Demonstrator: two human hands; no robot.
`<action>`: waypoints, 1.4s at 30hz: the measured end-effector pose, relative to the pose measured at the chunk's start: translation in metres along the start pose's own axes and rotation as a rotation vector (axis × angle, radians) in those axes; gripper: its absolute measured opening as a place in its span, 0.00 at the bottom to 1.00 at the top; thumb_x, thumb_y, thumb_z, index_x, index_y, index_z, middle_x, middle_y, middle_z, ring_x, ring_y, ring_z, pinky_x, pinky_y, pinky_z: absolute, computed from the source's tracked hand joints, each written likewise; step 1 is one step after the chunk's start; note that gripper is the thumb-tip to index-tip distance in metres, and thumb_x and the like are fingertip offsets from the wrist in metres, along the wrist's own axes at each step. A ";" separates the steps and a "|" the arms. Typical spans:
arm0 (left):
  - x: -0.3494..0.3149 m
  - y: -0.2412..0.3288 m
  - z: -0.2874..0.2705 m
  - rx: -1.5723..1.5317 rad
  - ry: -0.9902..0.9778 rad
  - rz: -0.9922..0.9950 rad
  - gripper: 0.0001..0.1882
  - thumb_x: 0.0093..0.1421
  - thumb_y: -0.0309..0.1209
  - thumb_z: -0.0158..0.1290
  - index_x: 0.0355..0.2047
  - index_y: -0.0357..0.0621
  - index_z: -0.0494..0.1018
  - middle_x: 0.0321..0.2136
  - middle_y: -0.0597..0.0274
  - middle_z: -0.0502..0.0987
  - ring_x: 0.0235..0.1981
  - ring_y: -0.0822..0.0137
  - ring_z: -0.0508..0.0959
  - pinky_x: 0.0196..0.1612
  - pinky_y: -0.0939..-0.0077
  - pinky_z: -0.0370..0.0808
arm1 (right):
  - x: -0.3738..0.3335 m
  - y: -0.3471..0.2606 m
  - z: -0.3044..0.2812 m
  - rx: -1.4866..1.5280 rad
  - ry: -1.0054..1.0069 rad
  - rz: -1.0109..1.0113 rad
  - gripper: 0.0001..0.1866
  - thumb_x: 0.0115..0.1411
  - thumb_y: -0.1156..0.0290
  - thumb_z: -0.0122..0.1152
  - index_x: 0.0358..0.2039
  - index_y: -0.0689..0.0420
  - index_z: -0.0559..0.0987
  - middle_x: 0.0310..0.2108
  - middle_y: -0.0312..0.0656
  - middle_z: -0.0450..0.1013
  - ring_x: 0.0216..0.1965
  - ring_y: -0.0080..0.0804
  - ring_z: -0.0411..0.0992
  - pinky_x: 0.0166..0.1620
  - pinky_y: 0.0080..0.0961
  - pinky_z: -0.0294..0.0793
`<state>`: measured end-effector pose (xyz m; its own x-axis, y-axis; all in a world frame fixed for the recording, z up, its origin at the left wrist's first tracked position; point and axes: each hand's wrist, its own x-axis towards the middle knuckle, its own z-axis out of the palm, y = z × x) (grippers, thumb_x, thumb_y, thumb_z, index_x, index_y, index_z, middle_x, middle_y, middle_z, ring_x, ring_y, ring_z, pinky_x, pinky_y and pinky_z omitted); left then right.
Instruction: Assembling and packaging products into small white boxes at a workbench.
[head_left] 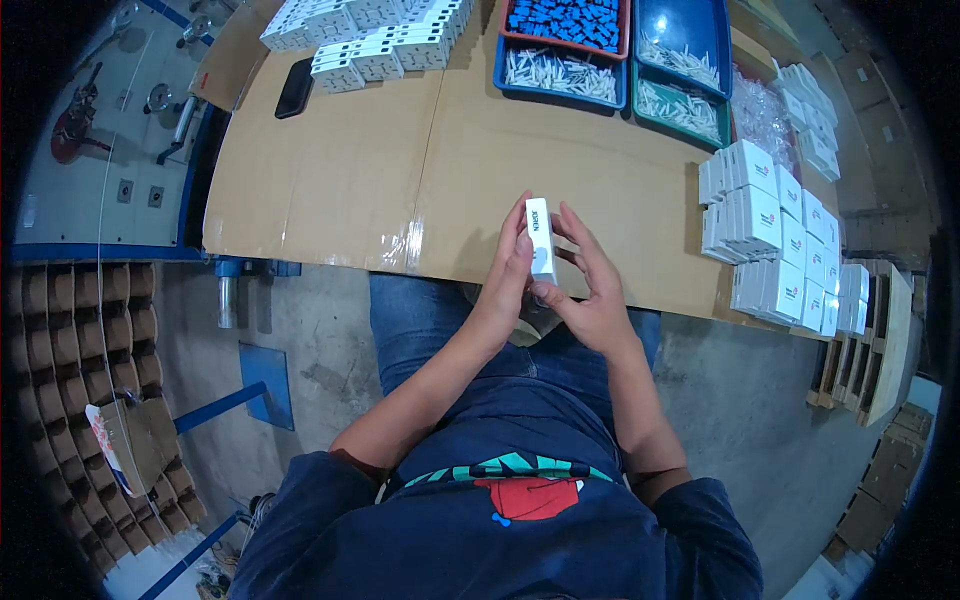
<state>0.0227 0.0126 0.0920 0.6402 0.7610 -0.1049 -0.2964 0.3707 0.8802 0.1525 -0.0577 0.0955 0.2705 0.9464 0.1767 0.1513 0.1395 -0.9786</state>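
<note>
- Evidently, the small white box (541,245) is held between both hands, near the front edge of the tabletop (330,190).
- Left grip (506,278) is clamped along its left side, right grip (600,295) at its lower right corner, thumb foremost.
- Light, even pressure should spare its walls.
- Stacked white boxes (780,245) stand well apart rightward, seemingly leaving elbow room.

Moderate, cool light — clear tape (413,240) glares at the near edge of the tabletop (320,190), a soft shadow lies beside the left hand (505,278) — while straight lines bend toward a blackened rim.
</note>
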 end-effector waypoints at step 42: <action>-0.016 -0.006 0.036 -0.243 0.112 -0.321 0.30 0.73 0.53 0.40 0.66 0.48 0.59 0.53 0.62 0.70 0.54 0.69 0.73 0.58 0.70 0.69 | 0.001 0.020 -0.008 -0.317 -0.040 -0.314 0.37 0.68 0.40 0.48 0.62 0.60 0.69 0.63 0.59 0.60 0.62 0.56 0.62 0.63 0.44 0.64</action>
<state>0.0397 -0.0215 0.1049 0.6504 0.6343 -0.4179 -0.2613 0.7035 0.6609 0.1636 -0.0559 0.0770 0.1289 0.8838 0.4498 0.5061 0.3314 -0.7963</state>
